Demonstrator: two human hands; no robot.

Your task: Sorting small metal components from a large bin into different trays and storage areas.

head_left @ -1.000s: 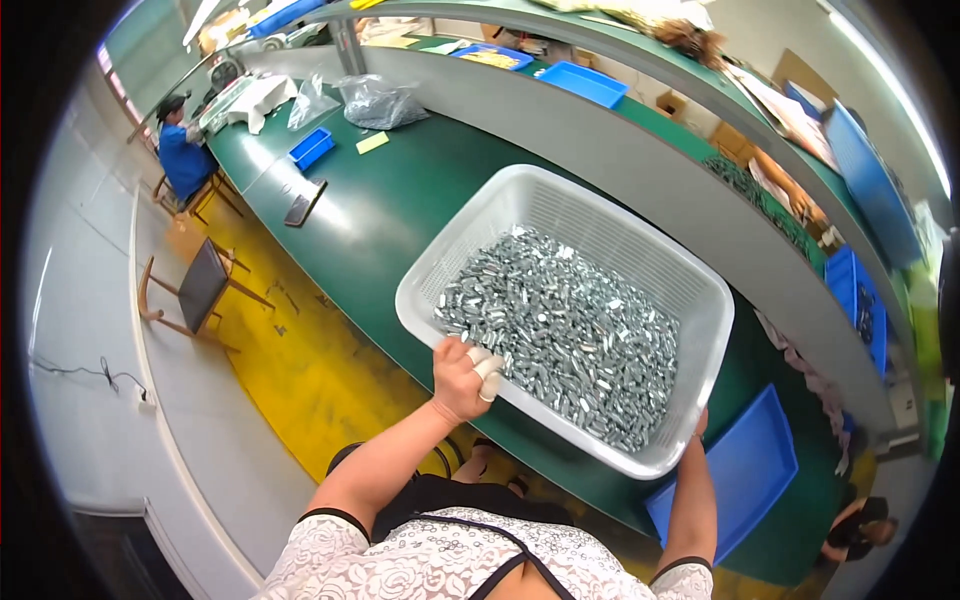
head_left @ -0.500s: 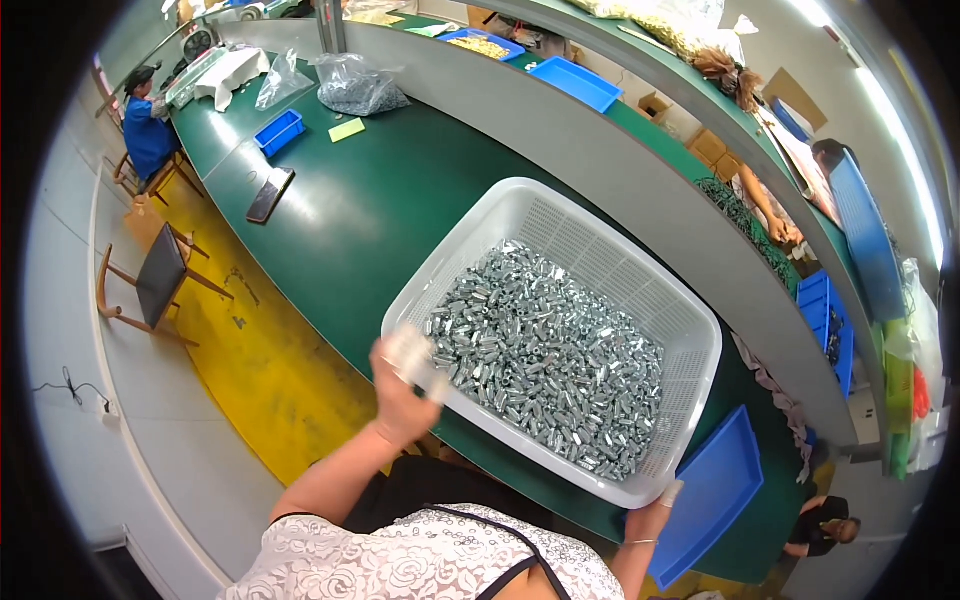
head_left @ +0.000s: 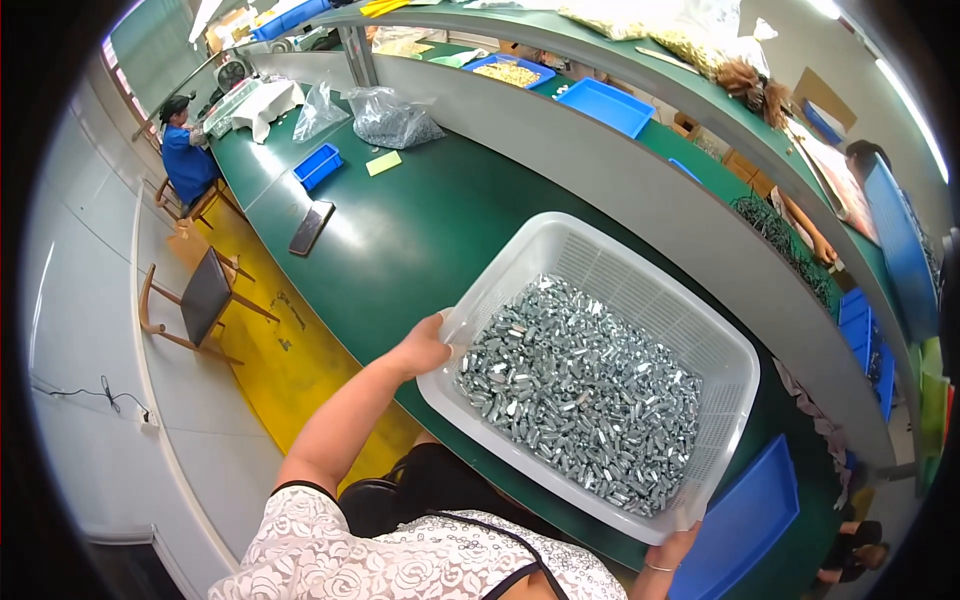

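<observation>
A light grey plastic basket [head_left: 640, 300] with slotted walls sits on the green table, partly over its near edge. Small shiny metal pieces [head_left: 590, 390], many of them elongated like sleeves or long nuts, cover its bottom. My left hand [head_left: 425, 348] grips the basket's left rim, fingers curled over the edge. At the near right corner, my right hand [head_left: 677, 546] holds the rim; some of its fingers are hidden by the basket.
A blue tray [head_left: 745, 520] lies right of the basket. Farther left on the table [head_left: 400, 240] are a phone [head_left: 311, 228], a small blue bin [head_left: 318, 166], a yellow note [head_left: 383, 163] and a clear bag [head_left: 390, 120]. A grey partition [head_left: 600, 175] runs behind; a person in blue [head_left: 188, 160] sits far left.
My left hand, blurred at the basket's near left edge before, now grips its left rim. My right hand stays at the near right corner. The whole view has shifted.
</observation>
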